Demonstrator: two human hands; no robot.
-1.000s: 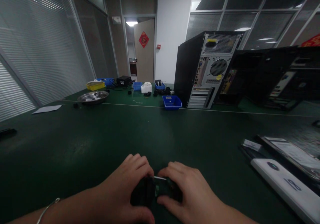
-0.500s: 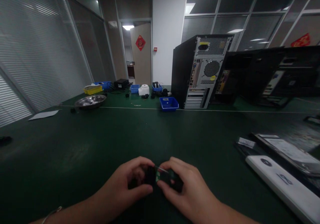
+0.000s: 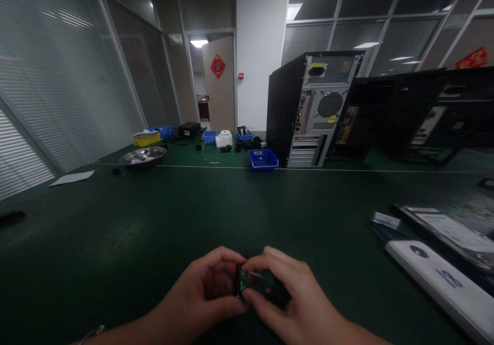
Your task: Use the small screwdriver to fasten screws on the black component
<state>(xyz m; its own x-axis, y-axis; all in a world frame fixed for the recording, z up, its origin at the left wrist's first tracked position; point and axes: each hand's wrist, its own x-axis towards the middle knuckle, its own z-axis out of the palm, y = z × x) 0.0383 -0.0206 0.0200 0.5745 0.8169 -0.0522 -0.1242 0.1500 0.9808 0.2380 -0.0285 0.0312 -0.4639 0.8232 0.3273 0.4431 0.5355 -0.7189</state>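
A small dark device with a green circuit board (image 3: 242,279) on its end sits between my hands, above the green table. My right hand (image 3: 301,291) grips its dark body between thumb and fingers. From the other side, my left hand (image 3: 200,288) curves in, its thumb and fingertips at the board's end edges. The hollow of the left palm shows with nothing in it. A thin light strip runs along the device beside the right fingers. Dimness and the fingers hide most of the body, so its exact kind is unclear.
At right lie a white bar-shaped case marked 18 (image 3: 443,278) and a hard drive (image 3: 451,232). Farther back stand a blue tray (image 3: 263,161), a computer tower (image 3: 316,111) and a metal bowl (image 3: 142,157). A paper sheet (image 3: 72,178) lies at left.
The dark piece by my left fingers no longer shows there, and more of the green board's end is visible. Both hands have shifted slightly right and down in view, closer together.
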